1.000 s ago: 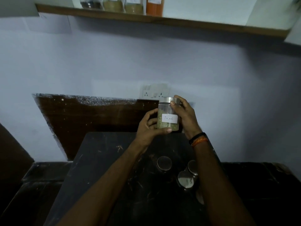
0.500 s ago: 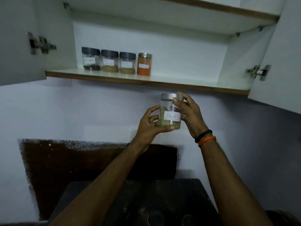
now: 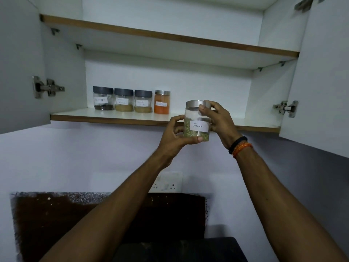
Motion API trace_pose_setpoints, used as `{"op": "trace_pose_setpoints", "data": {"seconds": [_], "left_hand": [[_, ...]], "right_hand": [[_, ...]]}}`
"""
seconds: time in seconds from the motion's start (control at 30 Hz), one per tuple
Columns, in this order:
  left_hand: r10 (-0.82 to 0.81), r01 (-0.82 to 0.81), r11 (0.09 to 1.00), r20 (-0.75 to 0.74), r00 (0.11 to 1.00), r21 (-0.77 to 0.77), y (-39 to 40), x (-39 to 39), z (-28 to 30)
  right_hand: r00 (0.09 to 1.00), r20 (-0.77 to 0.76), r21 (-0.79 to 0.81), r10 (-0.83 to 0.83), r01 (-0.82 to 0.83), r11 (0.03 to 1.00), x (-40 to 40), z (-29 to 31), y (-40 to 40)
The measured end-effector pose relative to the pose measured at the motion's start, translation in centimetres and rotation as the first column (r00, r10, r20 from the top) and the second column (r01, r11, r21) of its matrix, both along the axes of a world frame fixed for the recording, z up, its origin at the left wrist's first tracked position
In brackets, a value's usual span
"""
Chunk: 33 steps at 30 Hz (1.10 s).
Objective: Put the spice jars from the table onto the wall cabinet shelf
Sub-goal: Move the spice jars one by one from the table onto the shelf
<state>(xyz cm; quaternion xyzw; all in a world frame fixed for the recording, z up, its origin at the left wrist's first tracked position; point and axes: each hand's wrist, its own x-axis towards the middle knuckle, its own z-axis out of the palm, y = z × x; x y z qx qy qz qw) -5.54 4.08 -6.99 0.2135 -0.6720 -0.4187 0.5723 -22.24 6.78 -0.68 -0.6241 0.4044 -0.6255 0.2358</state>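
Note:
I hold a clear fennel jar [image 3: 196,127] with a silver lid and a white "Fennel" label, upright, just in front of the lower cabinet shelf [image 3: 117,118]. My left hand [image 3: 174,137] cups its base and left side. My right hand [image 3: 220,120] grips the lid and right side. On the shelf stand several jars in a row: a black pepper jar [image 3: 103,98], two jars of tan powder [image 3: 123,100] [image 3: 143,101], and an orange spice jar [image 3: 162,102] with a silver lid. The held jar is to the right of the orange one.
Both cabinet doors stand open, left door [image 3: 18,72] and right door [image 3: 321,82], with metal hinges. An upper shelf [image 3: 170,36] runs above. A wall socket [image 3: 168,183] sits below my arms. The dark table edge [image 3: 179,248] shows at the bottom.
Both hands have lifted the fennel jar from above the table up to the level of the lower shelf. My view has tilted upward, so the table jars are out of sight.

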Motion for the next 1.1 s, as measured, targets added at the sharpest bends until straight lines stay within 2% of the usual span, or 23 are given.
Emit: {"op": "trace_pose_setpoints", "data": {"seconds": [0.2, 0.37, 0.5, 0.57, 0.63, 0.7, 0.73, 0.8, 0.87, 0.97, 1.1], "left_hand": [[-0.028, 0.028, 0.999, 0.021, 0.999, -0.015, -1.0, -0.2, 2.0], [-0.028, 0.029, 0.999, 0.035, 0.999, -0.041, -1.9, -0.8, 3.4], [0.020, 0.003, 0.990, 0.162, 0.987, -0.138, -3.1, -0.8, 4.2], [0.105, -0.032, 0.970, 0.298, 0.949, -0.239, -4.0, -0.3, 4.7], [0.283, -0.075, 0.918, 0.511, 0.811, -0.389, -5.2, 0.4, 5.3], [0.460, -0.060, 0.852, 0.688, 0.561, -0.520, -6.8, 1.1, 5.7], [0.505, -0.034, 0.836, 0.743, 0.440, -0.548, -7.6, 1.4, 5.9], [0.519, 0.004, 0.842, 0.811, 0.270, -0.540, -9.0, 1.9, 6.4], [0.515, 0.034, 0.848, 0.838, 0.181, -0.529, -10.1, 2.1, 6.9], [0.498, 0.083, 0.858, 0.861, 0.104, -0.507, -11.4, 1.8, 7.8], [0.463, 0.119, 0.874, 0.882, 0.087, -0.471, -12.7, 2.0, 8.1]], "right_hand": [[0.995, -0.096, -0.011, -0.013, 0.012, 1.000, -1.1, 2.1, -0.8], [0.996, -0.083, -0.029, -0.018, 0.016, 0.999, -1.4, 3.4, -1.6], [0.998, -0.046, -0.071, -0.043, 0.039, 0.997, -1.9, 4.3, -2.3], [0.997, -0.036, -0.088, -0.069, 0.066, 0.994, -2.2, 4.6, -2.9], [0.995, -0.024, -0.092, -0.098, 0.095, 0.991, -2.6, 4.8, -3.5], [0.993, -0.010, -0.084, -0.118, 0.117, 0.990, -3.1, 5.1, -4.1], [0.992, -0.011, -0.082, -0.129, 0.127, 0.988, -3.3, 5.2, -4.3], [0.989, -0.020, -0.083, -0.149, 0.147, 0.986, -3.6, 5.5, -4.9], [0.986, -0.032, -0.088, -0.165, 0.162, 0.983, -3.7, 5.8, -5.4], [0.982, -0.047, -0.088, -0.182, 0.177, 0.980, -3.7, 6.4, -6.5], [0.978, -0.065, -0.091, -0.197, 0.191, 0.977, -3.7, 7.0, -8.3]]}}
